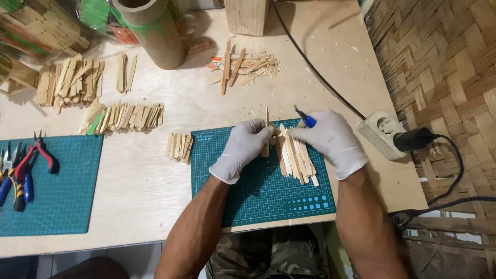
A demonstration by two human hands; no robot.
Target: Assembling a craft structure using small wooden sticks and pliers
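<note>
Gloves on both hands, the person is working over the green cutting mat (258, 191). The left hand (243, 147) is pinching one thin wooden stick (266, 132) upright, while the right hand (330, 139) is gripping a blue-tipped tool (306, 120) against it. Beside them a small batch of sticks (297, 157) is lying on the mat; farther off, many more piles (124, 118) are waiting, so I judge much remains.

Two gloved hands are working: left hand (242, 148), right hand (330, 140). Two green cutting mats are lying on the table, near mat (263, 194) and far-left mat (62, 196). Perhaps five stick piles (124, 118) are sitting about. One power strip (381, 133) is resting at right.
</note>
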